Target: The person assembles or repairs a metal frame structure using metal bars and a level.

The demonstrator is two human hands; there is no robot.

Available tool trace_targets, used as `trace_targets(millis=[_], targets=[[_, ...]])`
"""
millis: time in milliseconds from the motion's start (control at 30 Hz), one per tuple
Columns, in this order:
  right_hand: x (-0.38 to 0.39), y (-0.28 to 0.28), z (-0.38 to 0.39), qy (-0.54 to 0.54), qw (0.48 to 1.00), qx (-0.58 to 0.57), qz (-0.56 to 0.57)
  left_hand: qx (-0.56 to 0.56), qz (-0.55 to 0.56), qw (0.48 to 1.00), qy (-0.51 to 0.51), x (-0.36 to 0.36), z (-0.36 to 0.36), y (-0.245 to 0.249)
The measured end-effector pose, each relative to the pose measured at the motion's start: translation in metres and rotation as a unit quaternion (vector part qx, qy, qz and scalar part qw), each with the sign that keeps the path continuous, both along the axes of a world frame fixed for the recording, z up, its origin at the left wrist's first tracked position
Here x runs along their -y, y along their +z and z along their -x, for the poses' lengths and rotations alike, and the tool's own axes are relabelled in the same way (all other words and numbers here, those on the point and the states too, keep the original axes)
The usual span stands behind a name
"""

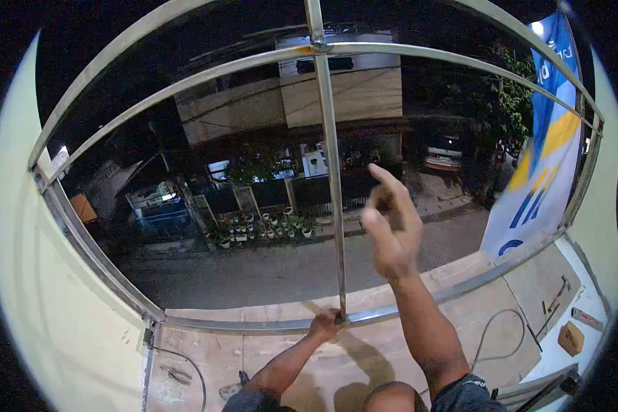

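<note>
A large metal frame of square tubing stands in front of me, with an upright metal bar (pixel 331 151) down its middle. My left hand (pixel 325 325) is low, closed around the foot of this bar where it meets the bottom rail (pixel 240 325); its fingertips are partly hidden. My right hand (pixel 395 230) is raised to the right of the bar, apart from it. Its thumb and curved index finger are spread, with nothing between them. A crossbar (pixel 240 65) joins the upright high up at a darkened joint.
Pliers (pixel 177 375) and a black cable (pixel 198 371) lie at left. On the right are a hammer (pixel 562 288), a looped grey cable (pixel 491 323), a brown box (pixel 570 338) and a small carton (pixel 587 318). A banner (pixel 529 199) hangs outside, above a street (pixel 254 275).
</note>
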State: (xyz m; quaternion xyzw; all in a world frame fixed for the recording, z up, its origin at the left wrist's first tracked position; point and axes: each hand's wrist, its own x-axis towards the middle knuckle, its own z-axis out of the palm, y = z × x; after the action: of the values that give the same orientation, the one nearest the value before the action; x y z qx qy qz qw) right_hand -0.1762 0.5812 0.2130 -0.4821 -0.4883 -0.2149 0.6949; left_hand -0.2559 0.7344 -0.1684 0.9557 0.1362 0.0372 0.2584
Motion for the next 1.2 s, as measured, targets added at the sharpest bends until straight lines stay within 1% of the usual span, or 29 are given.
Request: trace_targets(millis=[33, 67, 100, 133, 167, 200, 267, 300, 367, 400, 467, 500, 567, 600, 633, 667, 733, 767, 800, 833, 867, 900, 933, 967, 1000, 1033, 1100, 1133, 1200], targets=[[-0.007, -0.003, 0.0, -0.004, 1.0, -0.005, 0.005, -0.005, 0.005, 1.0, -0.004, 0.003, 0.003, -0.005], [-0.016, -0.01, 0.0, -0.101, 0.994, 0.042, 0.009, 0.024, -0.006, 1.0, 0.005, 0.003, 0.003, -0.015], [-0.023, -0.013, 0.004, -0.196, 0.976, 0.091, 0.009, 0.054, -0.022, 0.998, 0.014, -0.003, 0.001, -0.022], [-0.027, -0.017, 0.012, -0.191, 0.964, 0.178, -0.051, 0.061, -0.029, 0.998, -0.01, -0.01, -0.005, -0.042], [-0.027, -0.023, 0.026, -0.119, 0.956, 0.266, -0.019, 0.079, -0.023, 0.996, -0.018, -0.008, -0.004, -0.042], [-0.025, -0.025, 0.04, -0.044, 0.936, 0.349, 0.016, 0.096, -0.012, 0.995, -0.025, -0.01, -0.007, -0.041], [-0.028, -0.015, 0.066, 0.028, 0.879, 0.434, 0.196, 0.143, 0.023, 0.989, -0.043, -0.004, -0.008, -0.029], [-0.038, -0.02, 0.07, 0.029, 0.88, 0.431, 0.198, 0.163, 0.042, 0.984, -0.053, -0.002, -0.007, -0.024], [-0.064, -0.033, 0.072, -0.036, 0.839, 0.467, 0.276, 0.178, 0.061, 0.98, -0.063, 0.0, -0.01, -0.02], [-0.072, -0.036, 0.076, -0.038, 0.839, 0.466, 0.277, 0.186, 0.072, 0.977, -0.072, -0.001, -0.01, -0.017], [-0.083, -0.04, 0.087, -0.101, 0.738, 0.492, 0.451, 0.195, 0.09, 0.973, -0.082, 0.002, -0.01, -0.013], [-0.094, -0.049, 0.093, -0.099, 0.739, 0.49, 0.452, 0.198, 0.101, 0.971, -0.086, 0.003, -0.01, -0.01], [-0.117, -0.081, 0.096, -0.105, 0.644, 0.49, 0.578, 0.201, 0.122, 0.968, -0.093, 0.007, -0.007, -0.006], [-0.123, -0.098, 0.091, -0.106, 0.645, 0.489, 0.578, 0.199, 0.122, 0.968, -0.094, 0.007, -0.006, -0.005], [-0.13, -0.116, 0.084, -0.157, 0.573, 0.51, 0.623, 0.192, 0.111, 0.971, -0.09, 0.007, -0.006, -0.009], [-0.139, -0.138, 0.074, -0.205, 0.494, 0.525, 0.662, 0.169, 0.047, 0.982, -0.069, -0.001, -0.009, -0.031], [-0.164, -0.2, 0.033, -0.36, 0.378, 0.437, 0.732, 0.117, -0.08, 0.989, -0.029, -0.021, -0.019, -0.084], [-0.138, -0.177, 0.029, -0.258, 0.383, 0.433, 0.774, 0.096, -0.088, 0.991, -0.007, -0.027, -0.027, -0.107], [-0.129, -0.174, 0.024, -0.206, 0.384, 0.43, 0.79, 0.073, -0.096, 0.993, 0.015, -0.032, -0.036, -0.13], [-0.12, -0.17, 0.02, -0.153, 0.384, 0.424, 0.806, 0.074, -0.097, 0.992, 0.015, -0.037, -0.035, -0.138], [-0.129, -0.19, 0.014, -0.159, 0.36, 0.457, 0.798, 0.109, -0.107, 0.988, 0.005, -0.038, -0.035, -0.142], [-0.134, -0.209, 0.006, -0.16, 0.348, 0.473, 0.794, 0.142, -0.117, 0.983, -0.005, -0.039, -0.035, -0.147], [-0.133, -0.212, 0.004, -0.16, 0.336, 0.489, 0.789, 0.141, -0.116, 0.983, -0.005, -0.036, -0.032, -0.132], [-0.116, -0.176, 0.017, -0.139, 0.347, 0.48, 0.793, 0.118, -0.084, 0.989, -0.009, -0.028, -0.026, -0.102], [-0.114, -0.176, 0.02, -0.127, 0.355, 0.474, 0.796, 0.094, -0.051, 0.994, -0.014, -0.023, -0.02, -0.083], [-0.113, -0.177, 0.022, -0.115, 0.362, 0.468, 0.798, 0.09, -0.052, 0.994, -0.015, -0.024, -0.017, -0.088], [-0.14, -0.239, 0.007, -0.203, 0.388, 0.465, 0.769, 0.209, -0.024, 0.978, -0.003, -0.025, -0.025, -0.107], [-0.146, -0.25, 0.007, -0.202, 0.387, 0.466, 0.77, 0.209, -0.022, 0.978, -0.003, -0.023, -0.021, -0.1], [-0.156, -0.264, 0.011, -0.195, 0.364, 0.451, 0.791, 0.185, -0.071, 0.98, -0.003, -0.012, -0.006, -0.067]])
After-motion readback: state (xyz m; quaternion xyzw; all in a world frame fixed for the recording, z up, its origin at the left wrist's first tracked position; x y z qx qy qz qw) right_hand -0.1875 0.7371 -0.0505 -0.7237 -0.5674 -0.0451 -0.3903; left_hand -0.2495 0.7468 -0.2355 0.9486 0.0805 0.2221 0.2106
